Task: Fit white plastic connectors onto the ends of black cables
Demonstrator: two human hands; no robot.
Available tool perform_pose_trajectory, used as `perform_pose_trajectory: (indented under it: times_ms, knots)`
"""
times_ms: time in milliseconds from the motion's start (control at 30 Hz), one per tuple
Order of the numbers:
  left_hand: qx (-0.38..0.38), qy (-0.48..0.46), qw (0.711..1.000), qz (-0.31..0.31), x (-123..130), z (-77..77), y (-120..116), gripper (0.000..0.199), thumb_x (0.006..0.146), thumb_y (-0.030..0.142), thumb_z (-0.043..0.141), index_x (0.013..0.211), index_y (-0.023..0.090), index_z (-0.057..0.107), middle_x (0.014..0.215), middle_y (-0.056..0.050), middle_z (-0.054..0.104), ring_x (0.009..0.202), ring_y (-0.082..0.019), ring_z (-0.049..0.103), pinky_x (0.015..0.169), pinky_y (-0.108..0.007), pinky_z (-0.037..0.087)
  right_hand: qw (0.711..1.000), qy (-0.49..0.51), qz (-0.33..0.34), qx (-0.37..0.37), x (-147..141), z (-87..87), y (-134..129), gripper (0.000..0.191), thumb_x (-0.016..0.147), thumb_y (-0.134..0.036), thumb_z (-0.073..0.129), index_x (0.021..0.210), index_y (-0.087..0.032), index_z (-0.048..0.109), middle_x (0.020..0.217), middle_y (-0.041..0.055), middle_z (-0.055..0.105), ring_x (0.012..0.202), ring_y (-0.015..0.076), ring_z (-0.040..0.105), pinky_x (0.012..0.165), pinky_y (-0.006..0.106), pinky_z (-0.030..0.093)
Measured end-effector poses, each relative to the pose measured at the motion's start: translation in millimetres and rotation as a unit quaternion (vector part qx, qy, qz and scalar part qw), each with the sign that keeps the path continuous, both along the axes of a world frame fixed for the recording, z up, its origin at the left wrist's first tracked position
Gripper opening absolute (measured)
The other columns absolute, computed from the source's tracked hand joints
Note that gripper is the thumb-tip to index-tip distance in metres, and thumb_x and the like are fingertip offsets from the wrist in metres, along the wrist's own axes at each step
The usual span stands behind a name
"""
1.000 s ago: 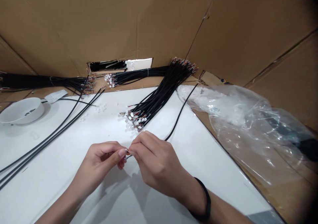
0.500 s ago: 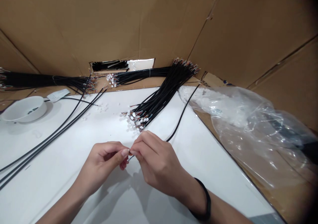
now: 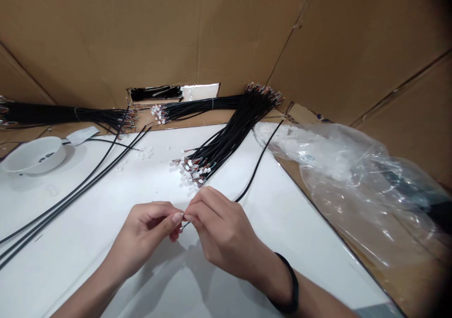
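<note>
Head view: left hand (image 3: 146,233), right hand (image 3: 221,231) pinched shut on black cable (image 3: 259,160) end over white tabletop (image 3: 282,242); cardboard walls (image 3: 106,40) behind.

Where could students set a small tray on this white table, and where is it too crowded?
White surface shows between the loose black cables and the wire bundle, above the left hand. Another patch lies between the single black cable and the plastic bag, beside the right hand. Crowded along the far edge, where bundles lie.

A bundle of wires (image 3: 226,141) lies on the counter (image 3: 300,242) (crimped ends toward the front), with a bowl (image 3: 33,155) at far left and a plastic bag (image 3: 353,186) beyond the right edge.
</note>
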State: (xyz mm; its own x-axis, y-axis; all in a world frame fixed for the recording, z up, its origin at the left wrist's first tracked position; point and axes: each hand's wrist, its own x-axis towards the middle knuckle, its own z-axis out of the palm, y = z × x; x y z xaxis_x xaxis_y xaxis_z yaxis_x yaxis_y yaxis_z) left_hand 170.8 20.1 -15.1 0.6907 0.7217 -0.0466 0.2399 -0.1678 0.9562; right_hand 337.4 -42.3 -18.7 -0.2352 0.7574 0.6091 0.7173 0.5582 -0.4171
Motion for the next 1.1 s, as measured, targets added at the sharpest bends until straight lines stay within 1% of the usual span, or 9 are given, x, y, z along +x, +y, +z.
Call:
perform_pose_trajectory:
  times_ms: [167, 300, 400, 500, 600, 700, 800, 933, 1100]
  knots:
    - [-0.011, -0.006, 1.000, 0.000, 1, 0.2, 0, 0.031, 0.086, 0.033, 0.054, 0.064, 0.013, 0.062, 0.060, -0.004, 0.057, 0.058, -0.011, 0.053, 0.057, -0.020, 0.042, 1.000, 0.019, 0.008, -0.006, 0, 0.0, 0, 0.022, 0.089, -0.008, 0.037, 0.075, -0.009, 0.055, 0.074, 0.0086, 0.049, 0.072, 0.0147, 0.042, 0.061, 0.028, 0.038]
    - [-0.031, -0.030, 0.999, 0.000, 2, 2.1, 2, 0.030, 0.085, 0.031, 0.055, 0.064, 0.012, 0.064, 0.059, -0.004, 0.057, 0.057, -0.011, 0.052, 0.055, -0.020, 0.042, 0.994, 0.101, 0.018, -0.041, 2, -1.3, 2, 0.013, 0.087, -0.010, 0.046, 0.080, -0.010, 0.056, 0.078, 0.0070, 0.051, 0.073, 0.0133, 0.046, 0.065, 0.027, 0.040]
    - [-0.076, -0.057, 0.995, 0.016, 1, 0.1, 5, 0.028, 0.085, 0.032, 0.057, 0.067, 0.011, 0.065, 0.061, -0.004, 0.058, 0.058, -0.011, 0.053, 0.057, -0.021, 0.043, 0.984, 0.165, 0.036, -0.056, 6, 0.3, 6, 0.007, 0.086, -0.011, 0.049, 0.083, -0.012, 0.055, 0.082, 0.0059, 0.054, 0.076, 0.0126, 0.049, 0.067, 0.027, 0.043]
    - [-0.139, -0.098, 0.984, 0.046, 0, -4.0, 9, 0.029, 0.081, 0.034, 0.062, 0.066, 0.010, 0.066, 0.063, -0.005, 0.059, 0.056, -0.010, 0.052, 0.056, -0.021, 0.043, 0.979, 0.200, 0.023, -0.039, 11, 3.2, 9, 0.007, 0.086, -0.012, 0.049, 0.084, -0.013, 0.056, 0.085, 0.0068, 0.055, 0.079, 0.0122, 0.051, 0.064, 0.024, 0.045]
    - [-0.206, -0.134, 0.966, 0.077, 0, -6.1, 12, 0.028, 0.075, 0.035, 0.068, 0.065, 0.009, 0.067, 0.062, -0.005, 0.058, 0.055, -0.010, 0.051, 0.054, -0.021, 0.043, 0.980, 0.197, 0.021, -0.036, 15, 2.3, 12, 0.009, 0.082, -0.013, 0.054, 0.090, -0.012, 0.058, 0.090, 0.0081, 0.055, 0.082, 0.0125, 0.052, 0.061, 0.022, 0.046]
    - [-0.240, -0.158, 0.953, 0.092, 1, -5.0, 13, 0.026, 0.072, 0.034, 0.071, 0.072, 0.007, 0.069, 0.059, -0.004, 0.056, 0.055, -0.009, 0.050, 0.053, -0.020, 0.042, 0.982, 0.180, 0.044, -0.032, 16, -2.4, 14, 0.018, 0.077, -0.011, 0.058, 0.094, -0.012, 0.059, 0.094, 0.0082, 0.055, 0.082, 0.0125, 0.052, 0.059, 0.022, 0.045]
    - [-0.255, -0.175, 0.946, 0.093, 2, -2.8, 13, 0.028, 0.070, 0.034, 0.073, 0.072, 0.007, 0.068, 0.059, -0.005, 0.057, 0.055, -0.009, 0.049, 0.052, -0.020, 0.041, 0.985, 0.163, 0.041, -0.025, 15, -6.0, 15, 0.018, 0.076, -0.012, 0.058, 0.094, -0.013, 0.060, 0.095, 0.0076, 0.056, 0.078, 0.0118, 0.052, 0.057, 0.023, 0.042]
    - [-0.261, -0.184, 0.944, 0.081, 2, -2.2, 12, 0.027, 0.070, 0.033, 0.072, 0.073, 0.006, 0.068, 0.059, -0.005, 0.056, 0.056, -0.010, 0.050, 0.051, -0.020, 0.041, 0.986, 0.159, 0.042, -0.024, 14, -4.6, 15, 0.015, 0.078, -0.015, 0.056, 0.093, -0.013, 0.061, 0.095, 0.0081, 0.057, 0.080, 0.0122, 0.052, 0.059, 0.023, 0.043]
    - [-0.266, -0.185, 0.945, 0.053, 0, -6.2, 11, 0.024, 0.075, 0.032, 0.068, 0.072, 0.008, 0.068, 0.065, -0.006, 0.059, 0.059, -0.010, 0.052, 0.054, -0.021, 0.043, 0.986, 0.153, 0.030, -0.059, 14, -1.3, 13, 0.013, 0.082, -0.018, 0.055, 0.092, -0.013, 0.061, 0.091, 0.0077, 0.059, 0.078, 0.0119, 0.053, 0.059, 0.022, 0.043]
